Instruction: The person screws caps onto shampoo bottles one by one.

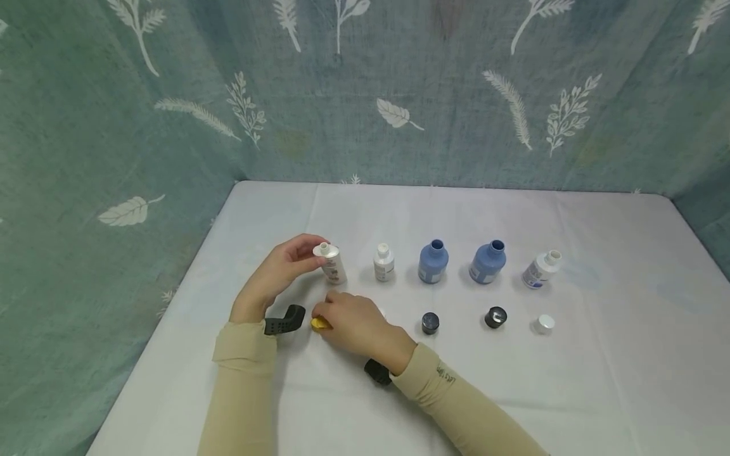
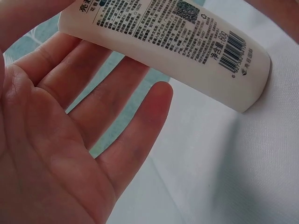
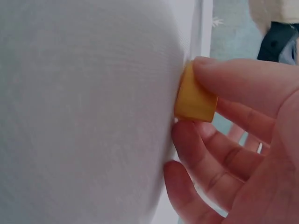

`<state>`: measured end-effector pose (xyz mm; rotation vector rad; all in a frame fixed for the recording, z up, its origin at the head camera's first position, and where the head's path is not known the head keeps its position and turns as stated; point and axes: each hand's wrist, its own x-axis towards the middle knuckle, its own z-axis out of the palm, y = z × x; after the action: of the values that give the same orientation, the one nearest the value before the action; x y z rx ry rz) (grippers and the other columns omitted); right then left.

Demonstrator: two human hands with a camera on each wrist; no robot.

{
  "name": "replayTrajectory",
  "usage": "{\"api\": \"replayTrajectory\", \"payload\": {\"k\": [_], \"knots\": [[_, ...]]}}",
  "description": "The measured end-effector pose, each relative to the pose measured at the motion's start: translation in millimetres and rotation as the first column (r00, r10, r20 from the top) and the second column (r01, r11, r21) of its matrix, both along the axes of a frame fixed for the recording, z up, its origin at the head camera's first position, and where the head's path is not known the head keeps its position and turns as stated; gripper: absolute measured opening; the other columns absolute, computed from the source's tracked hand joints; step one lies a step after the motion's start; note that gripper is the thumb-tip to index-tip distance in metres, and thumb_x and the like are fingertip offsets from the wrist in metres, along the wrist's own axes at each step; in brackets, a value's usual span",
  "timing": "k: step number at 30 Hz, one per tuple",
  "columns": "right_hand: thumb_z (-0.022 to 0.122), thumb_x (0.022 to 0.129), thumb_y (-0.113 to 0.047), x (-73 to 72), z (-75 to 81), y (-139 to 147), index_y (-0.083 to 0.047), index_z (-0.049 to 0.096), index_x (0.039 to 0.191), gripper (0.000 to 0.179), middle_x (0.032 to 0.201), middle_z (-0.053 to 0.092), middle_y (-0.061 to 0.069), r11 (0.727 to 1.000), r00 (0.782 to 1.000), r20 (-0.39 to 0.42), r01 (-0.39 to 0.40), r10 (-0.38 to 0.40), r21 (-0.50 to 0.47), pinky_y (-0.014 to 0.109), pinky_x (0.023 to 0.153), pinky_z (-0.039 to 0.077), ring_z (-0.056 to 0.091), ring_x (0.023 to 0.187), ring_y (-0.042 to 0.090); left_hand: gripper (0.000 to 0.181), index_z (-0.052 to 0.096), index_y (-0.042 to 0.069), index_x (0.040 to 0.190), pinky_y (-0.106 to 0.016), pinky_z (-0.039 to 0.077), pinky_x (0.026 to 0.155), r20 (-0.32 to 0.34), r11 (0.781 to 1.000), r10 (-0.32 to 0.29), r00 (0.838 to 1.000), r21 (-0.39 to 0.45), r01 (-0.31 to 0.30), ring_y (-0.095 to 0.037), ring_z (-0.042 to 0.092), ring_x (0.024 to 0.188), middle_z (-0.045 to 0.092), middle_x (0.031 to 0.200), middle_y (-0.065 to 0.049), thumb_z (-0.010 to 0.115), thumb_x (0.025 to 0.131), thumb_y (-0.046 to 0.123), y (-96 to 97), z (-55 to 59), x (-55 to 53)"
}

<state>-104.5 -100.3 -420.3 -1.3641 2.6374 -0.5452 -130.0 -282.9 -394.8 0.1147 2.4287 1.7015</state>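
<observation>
My left hand [image 1: 279, 269] holds a white squeeze tube [image 1: 333, 266] near its uncapped neck, thumb on one side and fingers behind. In the left wrist view the tube [image 2: 187, 51] slants, its printed back and barcode facing the camera and its flat end by the white cloth. Nearer to me, my right hand [image 1: 356, 323] pinches a yellow cap [image 3: 196, 95] between thumb and fingers, right at the table surface. Just right of the tube stands a small white bottle [image 1: 384, 263] with an open neck.
Two blue bottles [image 1: 433, 261] and a white labelled bottle [image 1: 540, 269], all uncapped, continue the row rightward. In front of them lie two black caps [image 1: 430, 323] and a white cap [image 1: 545, 324]. A white cloth covers the table [image 1: 485, 399]; a patterned curtain [image 1: 365, 126] hangs behind.
</observation>
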Motion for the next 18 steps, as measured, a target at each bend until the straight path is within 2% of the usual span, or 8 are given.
{"api": "replayTrajectory", "payload": {"k": [4,11,14,18], "knots": [[0.065,0.081,-0.027,-4.3,5.0,4.5,-0.024,0.063,0.1,0.019,0.083,0.048,-0.008,1.0,0.998,0.058,0.002,-0.001,-0.013,0.021,0.052,0.037,0.045,0.066,0.007,0.041,0.053,0.021,0.116,-0.043,0.036,0.093,-0.003,1.0,0.003,1.0,0.013,-0.003,-0.015,0.052,0.108,0.056,0.116,0.0,0.065,0.08,0.036,0.5,-0.8,-1.4],[0.065,0.081,-0.024,-10.0,11.8,9.8,-0.021,0.062,0.1,0.02,0.088,0.049,-0.007,0.999,0.998,0.07,-0.003,0.007,-0.047,0.021,0.061,0.04,0.047,0.069,0.008,0.037,0.051,0.012,0.118,-0.043,0.035,0.094,0.012,0.999,-0.011,1.0,0.043,0.01,-0.018,0.051,0.108,0.055,0.118,-0.006,0.062,0.085,0.023,11.6,20.7,7.4],[0.065,0.081,-0.025,-11.6,15.1,11.3,-0.022,0.062,0.101,0.02,0.091,0.049,-0.007,0.999,0.997,0.08,0.002,0.002,-0.054,0.022,0.064,0.041,0.048,0.07,0.008,0.037,0.052,0.014,0.118,-0.044,0.035,0.094,0.008,0.999,-0.012,1.0,0.047,0.012,-0.019,0.051,0.108,0.055,0.118,-0.006,0.062,0.084,0.024,10.1,18.1,6.4],[0.064,0.081,-0.026,-14.8,18.2,13.6,-0.022,0.062,0.102,0.022,0.095,0.049,-0.007,0.999,0.996,0.094,0.007,-0.002,-0.053,0.021,0.066,0.042,0.048,0.073,0.007,0.038,0.053,0.017,0.118,-0.043,0.035,0.093,-0.006,0.999,-0.007,1.0,0.034,0.008,-0.018,0.051,0.108,0.055,0.117,-0.004,0.063,0.083,0.029,4.8,8.4,2.7]]}}
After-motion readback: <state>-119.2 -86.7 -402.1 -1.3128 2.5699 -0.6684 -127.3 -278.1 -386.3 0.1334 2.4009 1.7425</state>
